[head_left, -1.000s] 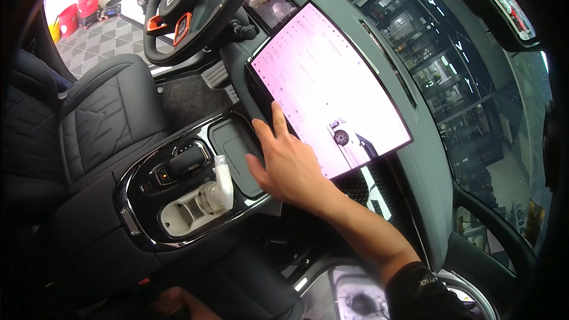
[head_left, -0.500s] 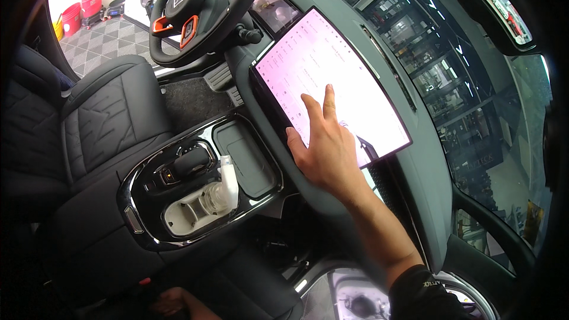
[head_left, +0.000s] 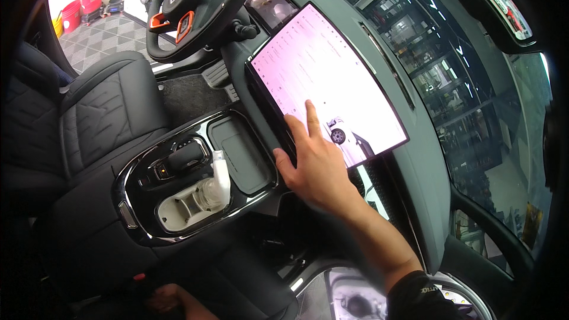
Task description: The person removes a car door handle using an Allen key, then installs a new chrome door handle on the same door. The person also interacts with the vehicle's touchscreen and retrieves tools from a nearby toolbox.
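Observation:
My right hand [head_left: 320,166] reaches over the large touchscreen [head_left: 323,59] on the dashboard. Its index and middle fingers stretch out to the lower left part of the glowing screen, and its thumb sticks out near the lower edge. The hand holds nothing. Whether a fingertip touches the glass I cannot tell. On the screen are rows of small text and a picture of part of a car with a wheel. In the dark at the bottom, my left hand [head_left: 166,297] lies low over the black passenger seat; shadow hides its fingers.
A clear container with a bent white top [head_left: 221,181] stands in the cup holder [head_left: 172,216] of the centre console, beside the gear selector [head_left: 186,157]. Beyond are a steering wheel [head_left: 178,38] with orange trim and the driver's seat [head_left: 112,106]. Red buckets [head_left: 90,0] stand outside.
My right hand has slid down and left over the screen, its fingers drawing closer to the lower edge. The car picture on the screen shows more. My left hand stays low.

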### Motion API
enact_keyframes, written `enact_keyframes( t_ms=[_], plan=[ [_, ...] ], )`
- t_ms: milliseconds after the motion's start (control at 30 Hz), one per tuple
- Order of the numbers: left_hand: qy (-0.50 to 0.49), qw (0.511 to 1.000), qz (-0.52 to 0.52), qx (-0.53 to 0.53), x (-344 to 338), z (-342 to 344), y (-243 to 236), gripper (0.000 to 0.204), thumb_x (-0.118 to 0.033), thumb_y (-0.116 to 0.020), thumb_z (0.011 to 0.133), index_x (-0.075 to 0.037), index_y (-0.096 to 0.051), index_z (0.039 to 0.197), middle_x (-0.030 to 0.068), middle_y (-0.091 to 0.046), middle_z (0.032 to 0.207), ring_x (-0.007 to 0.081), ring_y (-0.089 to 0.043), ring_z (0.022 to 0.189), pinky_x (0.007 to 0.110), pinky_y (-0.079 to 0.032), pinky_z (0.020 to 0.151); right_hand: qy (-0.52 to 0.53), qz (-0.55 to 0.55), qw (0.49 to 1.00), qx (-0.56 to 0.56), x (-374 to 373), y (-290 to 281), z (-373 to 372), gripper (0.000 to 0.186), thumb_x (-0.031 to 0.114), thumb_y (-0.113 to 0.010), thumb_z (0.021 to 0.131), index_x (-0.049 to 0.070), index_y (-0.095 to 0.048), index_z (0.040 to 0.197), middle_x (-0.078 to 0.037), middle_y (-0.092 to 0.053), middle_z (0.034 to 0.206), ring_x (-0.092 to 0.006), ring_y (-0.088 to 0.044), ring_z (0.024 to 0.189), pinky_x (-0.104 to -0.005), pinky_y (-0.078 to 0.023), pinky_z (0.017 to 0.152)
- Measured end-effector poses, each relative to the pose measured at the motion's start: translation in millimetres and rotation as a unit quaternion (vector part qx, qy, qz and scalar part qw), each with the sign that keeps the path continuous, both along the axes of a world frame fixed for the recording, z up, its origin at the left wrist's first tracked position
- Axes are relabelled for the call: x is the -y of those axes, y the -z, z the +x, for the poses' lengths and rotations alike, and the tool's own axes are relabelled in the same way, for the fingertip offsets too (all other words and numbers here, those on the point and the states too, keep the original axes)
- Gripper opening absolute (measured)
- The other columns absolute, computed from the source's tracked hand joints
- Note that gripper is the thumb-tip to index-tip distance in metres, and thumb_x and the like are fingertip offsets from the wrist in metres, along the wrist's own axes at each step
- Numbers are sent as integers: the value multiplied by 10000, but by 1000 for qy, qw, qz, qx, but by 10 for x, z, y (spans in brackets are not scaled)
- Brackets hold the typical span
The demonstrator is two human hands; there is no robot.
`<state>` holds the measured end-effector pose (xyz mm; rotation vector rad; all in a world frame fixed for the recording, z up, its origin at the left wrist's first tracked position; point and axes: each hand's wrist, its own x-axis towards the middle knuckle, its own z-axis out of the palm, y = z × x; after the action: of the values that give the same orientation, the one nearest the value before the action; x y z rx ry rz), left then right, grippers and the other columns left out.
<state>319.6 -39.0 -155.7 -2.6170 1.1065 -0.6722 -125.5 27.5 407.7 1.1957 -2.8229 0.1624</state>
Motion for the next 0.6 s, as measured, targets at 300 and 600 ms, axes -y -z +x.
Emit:
enact_keyframes(
  t_ms=[300, 600],
  plan=[
    [19, 997, -55, -55, -18, -100, -142, 573, -401, -357, 1123, -126, -421, 1622, 108, -481, 1626, 329, -498, 1456, 566, -343, 1211, -234, -91, 966, 56, -82, -133, 76, 302, 105, -740, 915, 43, -688, 1206, -148, -702, 1205, -354, -743, 946, -418, -608, 802],
    [22, 999, -32, -22, -13, 0, -102, 575, -400, -356, 1121, -128, -419, 1624, 108, -477, 1628, 330, -494, 1459, 568, -340, 1213, -380, -27, 925, 15, 37, -191, -50, 325, 100, -740, 892, 54, -660, 1203, -153, -643, 1205, -357, -614, 1199, -430, -555, 929]
  ],
)
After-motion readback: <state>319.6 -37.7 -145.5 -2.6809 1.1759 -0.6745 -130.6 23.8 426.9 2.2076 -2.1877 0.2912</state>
